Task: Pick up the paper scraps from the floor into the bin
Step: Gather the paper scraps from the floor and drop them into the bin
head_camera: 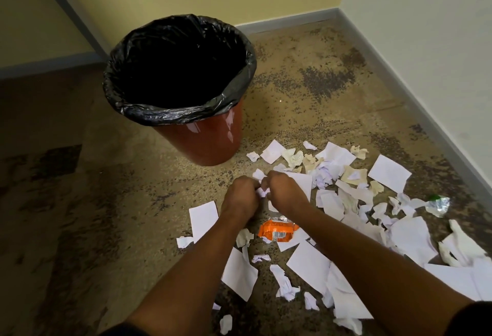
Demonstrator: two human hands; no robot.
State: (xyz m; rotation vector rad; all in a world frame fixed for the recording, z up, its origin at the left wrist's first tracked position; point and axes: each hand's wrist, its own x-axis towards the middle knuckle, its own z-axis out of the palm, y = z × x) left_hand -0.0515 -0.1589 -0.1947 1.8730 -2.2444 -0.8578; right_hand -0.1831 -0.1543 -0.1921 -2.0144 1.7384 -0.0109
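Several white paper scraps (346,202) lie scattered over the speckled floor at centre and right, some flat, some crumpled. A red-brown bin (207,141) with a black liner (175,112) stands upright behind them, its mouth open and dark inside. My left hand (241,196) and my right hand (283,192) meet low over the floor, just in front of the bin. Both have fingers curled around a small crumpled white scrap (262,191) held between them. A flat white sheet (303,180) lies partly under my right hand.
An orange snack wrapper (278,230) lies between my forearms. A crumpled clear wrapper with a green bit (438,204) sits at the right. Walls with grey skirting (426,91) close the corner behind and to the right. Bare floor (106,216) stretches to the left.
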